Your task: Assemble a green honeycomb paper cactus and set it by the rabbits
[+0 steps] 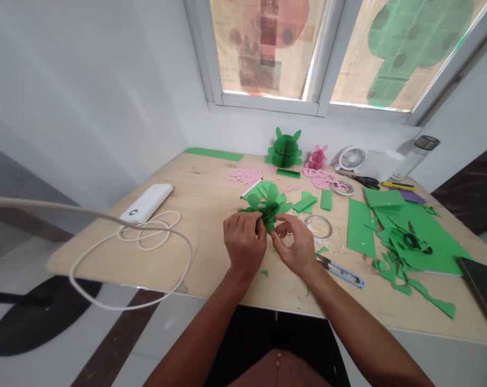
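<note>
Both hands are at a green folded-paper figure point(270, 207) with rounded ears, held just above the table's middle. My left hand point(245, 239) is closed on its left side, thumb and fingers pinching the paper. On the other side, the thumb and fingertips of my right hand point(295, 244) pinch the lower right edge. The fingers partly cover the figure's lower part. Right of my right hand lies a pair of blue thread snips point(342, 271). A roll of tape point(319, 227) is just beyond that hand.
A finished-looking green paper figure point(284, 150) and a smaller pink one point(317, 158) stand at the back. Green sheets point(429, 236), scraps and scissors point(416, 243) cover the right. A power bank point(147, 202) with white cable lies left; a phone point(481, 287) sits at the right edge.
</note>
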A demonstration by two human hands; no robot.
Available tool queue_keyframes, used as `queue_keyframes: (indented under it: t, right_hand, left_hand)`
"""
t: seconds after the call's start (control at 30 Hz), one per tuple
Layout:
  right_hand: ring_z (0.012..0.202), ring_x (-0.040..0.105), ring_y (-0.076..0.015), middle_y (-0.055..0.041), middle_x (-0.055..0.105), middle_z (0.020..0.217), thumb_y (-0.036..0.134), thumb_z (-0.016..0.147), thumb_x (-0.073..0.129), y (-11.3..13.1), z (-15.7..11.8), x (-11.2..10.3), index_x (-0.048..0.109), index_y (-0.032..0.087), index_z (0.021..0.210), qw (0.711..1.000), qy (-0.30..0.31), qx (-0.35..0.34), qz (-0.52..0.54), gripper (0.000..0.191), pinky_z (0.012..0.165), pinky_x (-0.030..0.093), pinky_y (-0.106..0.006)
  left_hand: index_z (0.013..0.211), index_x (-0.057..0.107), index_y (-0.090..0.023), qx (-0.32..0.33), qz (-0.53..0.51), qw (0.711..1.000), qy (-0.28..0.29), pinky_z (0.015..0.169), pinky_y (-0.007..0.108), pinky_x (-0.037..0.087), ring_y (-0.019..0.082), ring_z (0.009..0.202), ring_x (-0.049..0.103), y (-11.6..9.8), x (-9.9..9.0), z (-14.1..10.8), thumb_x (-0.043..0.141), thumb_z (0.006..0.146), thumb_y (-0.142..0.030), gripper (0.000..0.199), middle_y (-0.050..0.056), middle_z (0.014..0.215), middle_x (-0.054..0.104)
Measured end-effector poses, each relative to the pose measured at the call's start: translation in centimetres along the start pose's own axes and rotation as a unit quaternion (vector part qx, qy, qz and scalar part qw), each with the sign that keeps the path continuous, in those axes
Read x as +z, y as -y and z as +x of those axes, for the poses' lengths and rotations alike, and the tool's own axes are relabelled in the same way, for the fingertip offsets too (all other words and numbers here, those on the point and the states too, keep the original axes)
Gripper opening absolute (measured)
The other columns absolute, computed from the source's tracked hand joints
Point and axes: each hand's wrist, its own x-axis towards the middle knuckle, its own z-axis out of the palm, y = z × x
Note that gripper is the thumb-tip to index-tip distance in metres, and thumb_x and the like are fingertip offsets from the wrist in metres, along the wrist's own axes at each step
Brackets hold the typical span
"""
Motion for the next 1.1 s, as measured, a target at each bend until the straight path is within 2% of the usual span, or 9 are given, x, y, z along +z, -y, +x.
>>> queue_keyframes:
  t: [0.2, 0.37, 0.7, 1.1]
  right_hand:
    - [0.059, 0.059, -0.0153, 0.0013, 0.065, 0.069, 0.018, 0.083, 0.057, 0.01, 0.01, 0.05, 0.052, 0.023, 0.108, 0.999, 0.009, 0.029, 0.017, 0.026, 0.068, 0.048, -0.032]
    - [0.061, 0.06, -0.0163, 0.0012, 0.065, 0.069, 0.016, 0.082, 0.056, 0.11, 0.11, -0.07, 0.052, 0.024, 0.109, 0.998, 0.016, 0.053, 0.028, 0.029, 0.069, 0.048, -0.033]
    - [0.062, 0.06, -0.0164, 0.0015, 0.065, 0.069, 0.016, 0.082, 0.056, 0.17, 0.1, -0.13, 0.051, 0.023, 0.109, 0.999, 0.008, 0.049, 0.022, 0.028, 0.071, 0.048, -0.033]
    - [0.062, 0.061, -0.0165, 0.0009, 0.066, 0.07, 0.018, 0.082, 0.056, 0.33, 0.17, -0.3, 0.051, 0.023, 0.11, 0.998, 0.012, 0.059, 0.03, 0.029, 0.07, 0.048, -0.032]
  left_hand:
    - [0.089, 0.057, -0.018, 0.011, 0.001, 1.0, -0.003, 0.077, 0.037, 0.043, 0.022, 0.082, 0.06, -0.21, 0.06, 0.05, 0.052, 0.084, -0.011, 0.01, 0.006, 0.077, 0.066]
    - [0.089, 0.059, -0.019, 0.002, -0.002, 1.0, 0.019, 0.079, 0.038, 0.042, 0.023, 0.084, 0.06, -0.13, -0.01, -0.01, 0.051, 0.084, -0.012, 0.011, 0.006, 0.079, 0.067]
    - [0.088, 0.057, -0.018, 0.015, 0.011, 1.0, 0.004, 0.077, 0.037, 0.042, 0.023, 0.08, 0.059, -0.04, -0.12, 0.09, 0.052, 0.084, -0.011, 0.009, 0.006, 0.075, 0.066]
    - [0.09, 0.059, -0.019, 0.012, 0.014, 1.0, 0.016, 0.077, 0.038, 0.041, 0.023, 0.082, 0.06, -0.05, -0.18, 0.16, 0.051, 0.084, -0.011, 0.012, 0.006, 0.077, 0.067]
